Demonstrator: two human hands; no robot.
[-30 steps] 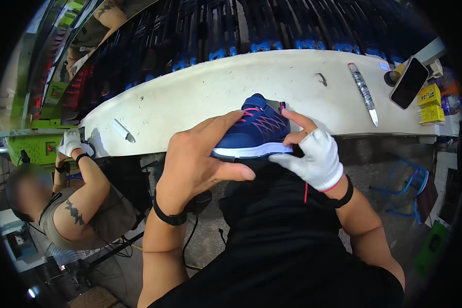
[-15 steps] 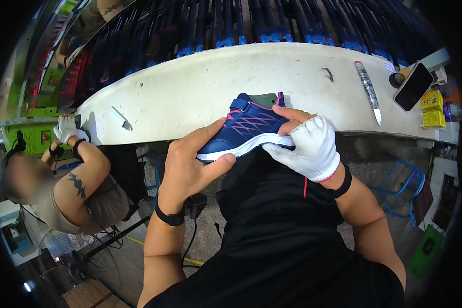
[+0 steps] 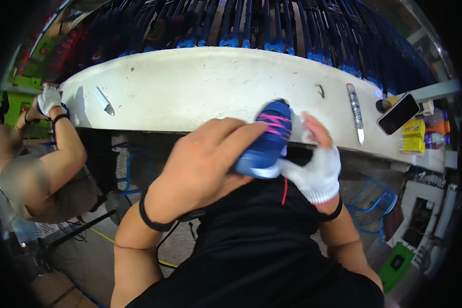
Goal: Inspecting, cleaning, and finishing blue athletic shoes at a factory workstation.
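A navy blue sneaker [image 3: 268, 146] with pink laces and a pale sole is held up at the near edge of the table, toe toward me and heel away. My bare left hand [image 3: 195, 156] grips its left side, with the fingers over the upper and the thumb underneath. On the other side is my right hand [image 3: 317, 167], in a white glove that leaves fingertips bare. Its fingers are spread and somewhat blurred, and its thumb is close to the toe; whether it touches, I cannot tell. A red thread hangs by the glove.
On the white table [image 3: 190, 87] lie a knife with a wrapped handle [image 3: 355, 113], a small pale tool [image 3: 103, 100], a phone [image 3: 398, 114] and yellow boxes [image 3: 412, 136]. Dark blue racks [image 3: 272, 31] stand behind. A co-worker [image 3: 51, 169] sits at the left; a blue stool [image 3: 372, 200] is right.
The sneaker has turned from sideways to toe-toward-me. My right hand has come off its heel and opened. My left hand has shifted over the upper.
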